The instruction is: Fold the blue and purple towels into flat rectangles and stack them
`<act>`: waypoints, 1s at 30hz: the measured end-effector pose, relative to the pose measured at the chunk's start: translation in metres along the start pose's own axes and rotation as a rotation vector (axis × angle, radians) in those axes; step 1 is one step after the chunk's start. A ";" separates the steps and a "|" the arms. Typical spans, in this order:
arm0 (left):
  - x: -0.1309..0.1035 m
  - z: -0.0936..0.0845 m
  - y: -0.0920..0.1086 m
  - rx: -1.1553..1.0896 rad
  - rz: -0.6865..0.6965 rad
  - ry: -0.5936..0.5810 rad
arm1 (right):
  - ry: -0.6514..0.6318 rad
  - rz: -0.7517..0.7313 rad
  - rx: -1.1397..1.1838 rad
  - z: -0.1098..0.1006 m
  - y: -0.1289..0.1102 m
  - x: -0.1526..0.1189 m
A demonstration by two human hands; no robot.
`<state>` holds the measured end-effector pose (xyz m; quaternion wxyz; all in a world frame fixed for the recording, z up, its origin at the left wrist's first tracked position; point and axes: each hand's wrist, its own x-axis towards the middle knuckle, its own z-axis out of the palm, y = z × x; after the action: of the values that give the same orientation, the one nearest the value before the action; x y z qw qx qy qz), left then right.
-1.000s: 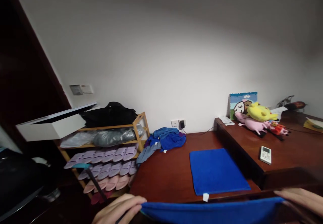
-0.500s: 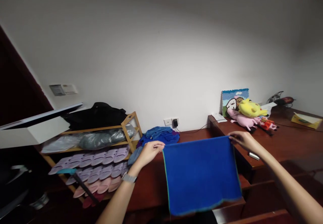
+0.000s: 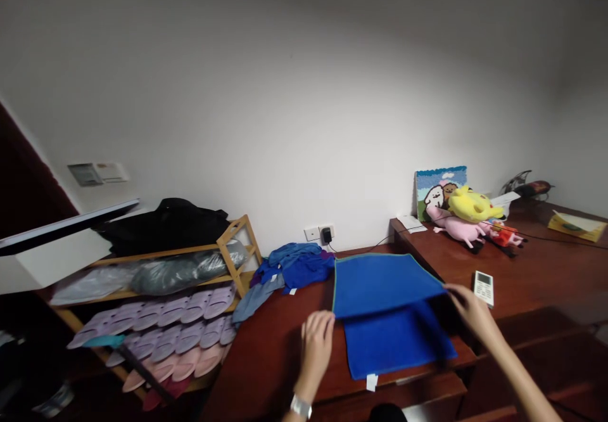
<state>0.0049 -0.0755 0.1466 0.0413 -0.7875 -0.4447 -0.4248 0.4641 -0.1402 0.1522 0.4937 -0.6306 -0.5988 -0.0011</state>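
A blue cloth [image 3: 380,282] with a green edge stretches between my hands over the reddish-brown tabletop. My left hand [image 3: 317,343] is closed at its near left corner, and my right hand [image 3: 468,308] pinches the near right corner. Beneath and in front of that edge lies more blue fabric [image 3: 396,343] with a white tag [image 3: 372,382] at its lower side. I cannot tell whether this is a lower layer of the same cloth or another one. Against the wall, left of the cloth, a crumpled pile of blue fabrics [image 3: 299,267] rests on the table.
On the higher table at right are a white remote [image 3: 483,287], a yellow plush toy [image 3: 472,205], a pink one [image 3: 456,224] and a picture [image 3: 441,187]. A plug [image 3: 326,235] with a cable sits in the wall. A shoe rack [image 3: 240,244] with slippers stands left.
The cloth, hanging upright between my hands before, now spreads lower over the table, its far part toward the wall. My left hand moved right and down, my right hand down. The tagged fabric and remote show fully.
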 end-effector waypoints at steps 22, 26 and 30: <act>-0.136 0.062 -0.008 0.011 0.149 -0.309 | -0.196 0.105 -0.397 0.077 0.061 -0.141; -0.126 0.045 -0.045 0.060 0.052 -0.330 | -0.266 0.045 -0.483 0.140 -0.007 -0.114; -0.117 0.018 -0.130 0.236 -0.107 -0.342 | -0.426 0.162 -0.575 0.203 -0.059 -0.096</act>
<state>-0.1084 -0.0675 0.0118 0.0347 -0.8131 -0.5330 -0.2314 0.2726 -0.0978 0.0274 0.1586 -0.7753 -0.6114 0.0012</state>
